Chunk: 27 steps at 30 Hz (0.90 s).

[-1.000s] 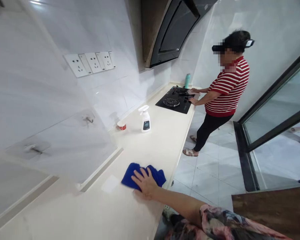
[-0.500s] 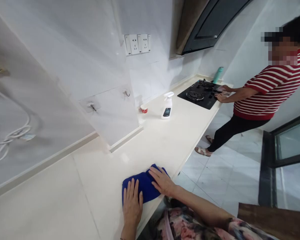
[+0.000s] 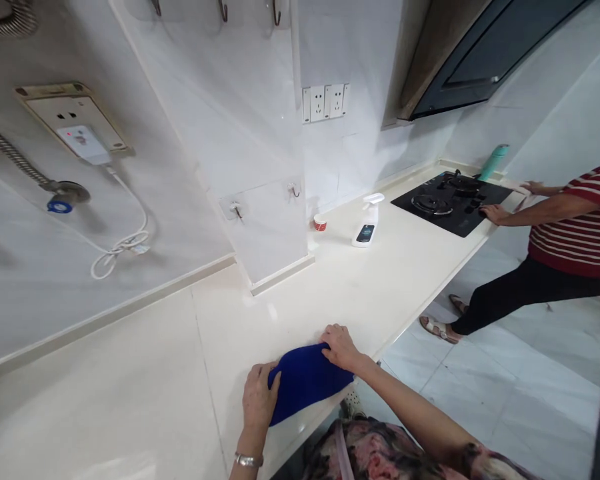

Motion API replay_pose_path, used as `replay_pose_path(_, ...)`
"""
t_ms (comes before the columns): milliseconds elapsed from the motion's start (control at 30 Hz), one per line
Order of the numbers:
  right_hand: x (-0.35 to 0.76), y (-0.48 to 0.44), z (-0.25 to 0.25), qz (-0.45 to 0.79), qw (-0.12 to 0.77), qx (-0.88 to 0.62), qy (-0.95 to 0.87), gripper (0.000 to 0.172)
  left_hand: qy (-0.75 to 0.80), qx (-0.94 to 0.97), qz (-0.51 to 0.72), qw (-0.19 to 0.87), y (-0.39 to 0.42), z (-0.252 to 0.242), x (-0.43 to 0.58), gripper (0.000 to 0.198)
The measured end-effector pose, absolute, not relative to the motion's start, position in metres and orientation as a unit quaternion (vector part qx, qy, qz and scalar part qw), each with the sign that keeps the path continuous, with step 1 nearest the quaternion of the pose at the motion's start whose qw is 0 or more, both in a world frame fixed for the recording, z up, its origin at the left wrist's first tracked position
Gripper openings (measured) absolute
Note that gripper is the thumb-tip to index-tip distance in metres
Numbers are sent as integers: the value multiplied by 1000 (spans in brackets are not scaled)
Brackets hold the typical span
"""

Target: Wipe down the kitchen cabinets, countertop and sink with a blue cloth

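A blue cloth (image 3: pixel 307 380) lies spread on the cream countertop (image 3: pixel 250 340), close to its front edge. My left hand (image 3: pixel 260 395) grips the cloth's left end, thumb on top and fingers curled at the far corner. At the far right corner my right hand (image 3: pixel 341 347) pinches the cloth between thumb and bent fingers. Farther along the counter stands a white spray bottle (image 3: pixel 367 221) with a dark label, apart from both hands. Beside it, near the wall, sits a small red and white tub (image 3: pixel 320 223).
A black gas hob (image 3: pixel 450 200) is set in the counter's far end, with a green bottle (image 3: pixel 495 161) behind it. Another person (image 3: pixel 580 227) in a striped top stands there, hands at the hob. A wall socket (image 3: pixel 75 120) holds a charger with a looped white cable (image 3: pixel 123 252).
Both hands lay flat on the bunched cloth before; now they hold its two ends and it is flatter. The view has swung left, bringing the wall socket and pipe valve into sight.
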State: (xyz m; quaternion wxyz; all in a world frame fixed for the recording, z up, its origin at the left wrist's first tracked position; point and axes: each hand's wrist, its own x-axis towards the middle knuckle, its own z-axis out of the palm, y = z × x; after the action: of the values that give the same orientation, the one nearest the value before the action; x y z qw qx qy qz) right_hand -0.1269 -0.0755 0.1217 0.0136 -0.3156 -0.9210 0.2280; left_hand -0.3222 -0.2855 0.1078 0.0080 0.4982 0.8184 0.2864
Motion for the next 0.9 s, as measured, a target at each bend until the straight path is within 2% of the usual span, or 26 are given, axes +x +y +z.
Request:
replay_pose_path(67,-123,-72,120,233,41,-294,-926,15,815,495,302,30,-286,115,-325,32)
replay_pose_path(167,-122,-60,124,248,101,-258,-928,13,788,520,328,-36,-278,132,-334,30)
replay_pose_path(333,-134,-25,166,246,260,-186,-915,29,741,519,377,-199,-241,181,-350,21)
replay_pose_path(433,-131,-15,203,223,339,-169,-898,31,716,516,426,-200,-235,214,-352,17)
replay_pose_path(533,-107,-20,230,256,300,-164,-904,36,724,538,426,-71,-254,238,-345,23)
replay_pose_path(633,-73,-35,233,333,178,-161,-912,38,746,546,352,145,-283,243,-329,29)
replay_pose_path(700,-56,-44,223,375,104,-161,-907,36,742,539,301,260,-297,238,-316,26)
replay_pose_path(800,-48,-46,200,397,41,-160,-903,32,742,528,242,333,-301,223,-304,19)
replay_pose_path(900,-66,-35,182,373,84,-184,-905,33,763,508,244,317,-288,207,-310,20)
